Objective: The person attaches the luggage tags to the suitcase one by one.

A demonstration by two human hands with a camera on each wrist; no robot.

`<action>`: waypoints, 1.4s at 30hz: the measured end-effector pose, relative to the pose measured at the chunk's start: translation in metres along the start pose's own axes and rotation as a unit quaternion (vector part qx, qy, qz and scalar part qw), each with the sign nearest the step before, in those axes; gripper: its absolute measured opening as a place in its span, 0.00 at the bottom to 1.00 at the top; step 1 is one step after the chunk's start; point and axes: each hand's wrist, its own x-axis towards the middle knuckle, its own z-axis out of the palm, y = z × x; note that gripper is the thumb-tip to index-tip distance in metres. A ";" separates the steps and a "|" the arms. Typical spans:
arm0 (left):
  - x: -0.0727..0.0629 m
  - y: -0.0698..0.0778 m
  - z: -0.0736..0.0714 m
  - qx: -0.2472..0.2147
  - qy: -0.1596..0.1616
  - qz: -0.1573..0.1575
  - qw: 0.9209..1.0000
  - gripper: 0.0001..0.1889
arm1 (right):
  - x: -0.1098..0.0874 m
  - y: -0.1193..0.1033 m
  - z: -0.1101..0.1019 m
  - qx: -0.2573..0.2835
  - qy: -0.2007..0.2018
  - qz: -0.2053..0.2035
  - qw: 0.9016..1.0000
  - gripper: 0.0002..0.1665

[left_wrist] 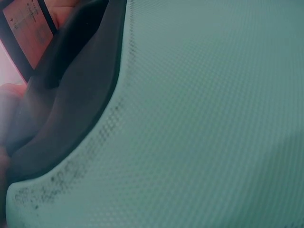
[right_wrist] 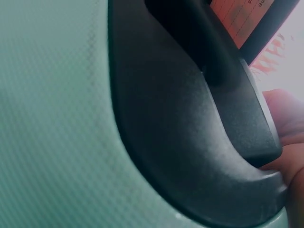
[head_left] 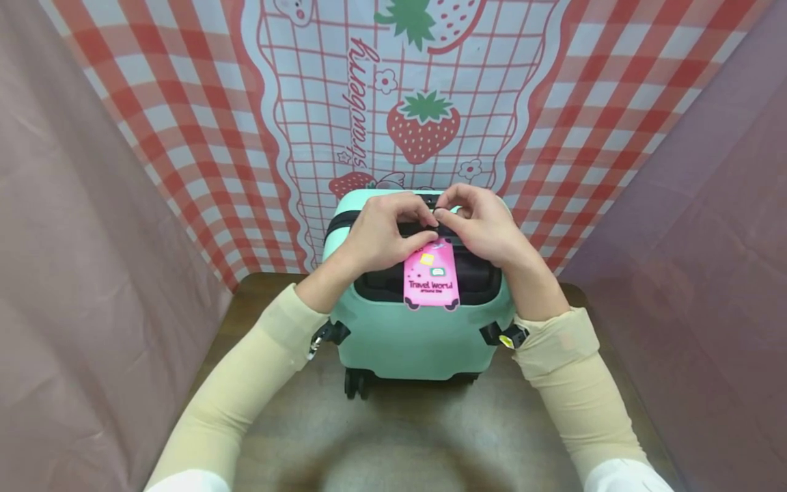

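Note:
A mint-green suitcase (head_left: 418, 345) stands with its black top handle (right_wrist: 242, 109) facing me. Against this handle hangs a pink luggage tag (head_left: 430, 290) printed "Travel World". Its lined back card (left_wrist: 31, 35) shows in the left wrist view. My left hand (head_left: 384, 229) pinches at the tag's top end, thumb just above the pink face. Close on the other side, my right hand (head_left: 486, 222) pinches the tag's dark strap between thumb and index finger. The fingertips nearly meet, and they hide most of the strap and its fastening.
Beneath the suitcase is a brown wooden tabletop (head_left: 283, 424); a black wheel (head_left: 355, 383) shows at its lower left. A strawberry-patterned checked cloth (head_left: 424, 130) hangs behind. Plain pinkish curtains (head_left: 92, 273) close off both sides.

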 end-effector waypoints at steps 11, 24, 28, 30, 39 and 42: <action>0.001 -0.001 0.001 -0.011 0.004 0.011 1.000 0.05 | 0.001 0.005 0.001 0.068 0.005 -0.003 0.998 0.13; 0.002 0.001 0.003 0.014 0.008 0.023 1.000 0.03 | -0.004 0.011 0.005 0.121 0.053 -0.048 0.990 0.11; 0.003 -0.001 0.003 0.005 0.010 0.012 1.000 0.05 | -0.005 0.015 0.007 0.163 0.079 -0.079 0.980 0.05; 0.003 -0.002 0.002 -0.016 0.011 -0.006 1.000 0.08 | -0.005 0.017 0.007 0.181 0.088 -0.098 0.975 0.03; 0.009 -0.001 0.002 -0.032 0.000 -0.081 0.996 0.08 | -0.005 0.022 0.006 0.135 0.082 -0.142 0.977 0.08; 0.010 -0.001 0.001 -0.019 -0.004 -0.079 0.997 0.07 | -0.004 0.021 0.007 0.144 0.080 -0.146 0.975 0.07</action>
